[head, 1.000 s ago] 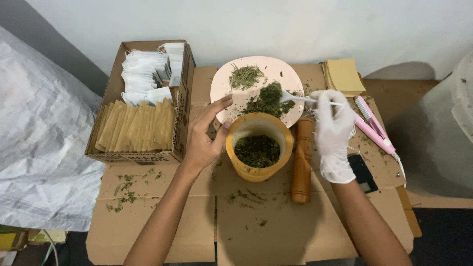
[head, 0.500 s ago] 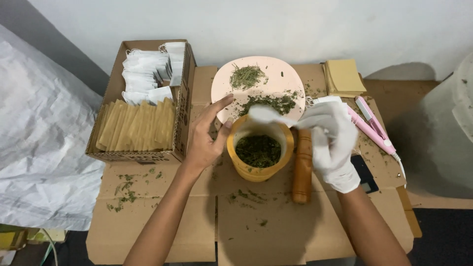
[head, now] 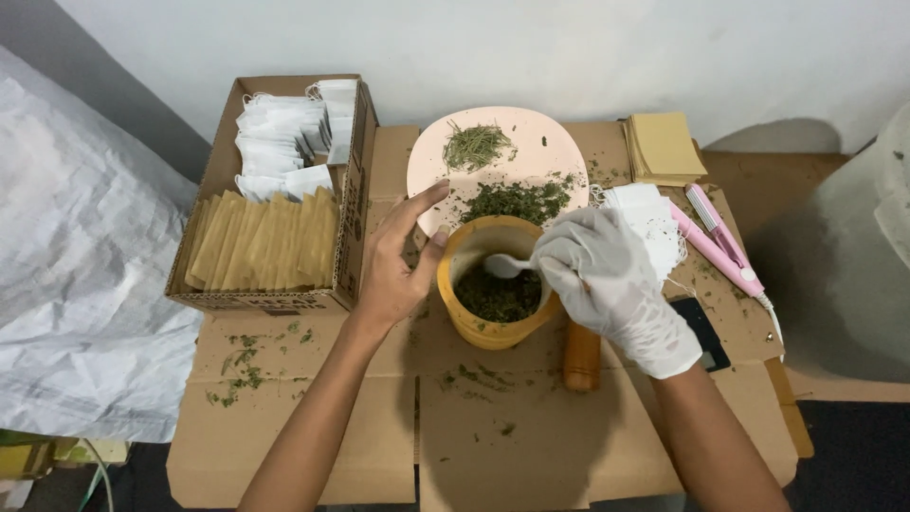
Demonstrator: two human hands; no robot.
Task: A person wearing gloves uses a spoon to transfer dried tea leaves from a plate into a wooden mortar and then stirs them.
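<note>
A: What is held over the yellow mortar [head: 497,283]?

B: A white spoon [head: 505,265] is gripped in the gloved right hand [head: 607,280], its bowl lowered inside the mortar rim, above the crushed green herbs [head: 500,296] lying at the bottom. The mortar wall is steadied by the bare left hand [head: 398,268], thumb pressed against it and forefinger stretched out free, so nothing is enclosed by that hand.

A: Which step is judged to be in hand?

B: Spooning at the mortar, it seems; whether herbs are being added or taken out cannot be told. A level spoon and a steady mortar would be called for next, so that little is spilled.

A: And what is found around the mortar?

B: Behind it a pink plate [head: 552,137] carries two heaps of dried herbs. A wooden pestle [head: 582,357] lies just right of it, partly hidden by the wrist. Well to its left a cardboard box [head: 353,204] is filled with white and brown sachets. To its right white sachets and a pink sealing tool [head: 718,241] are seen.

A: The surface and the room?

B: Flattened cardboard [head: 322,417], strewn with herb crumbs, serves as the surface; a pale wall stands behind.
</note>
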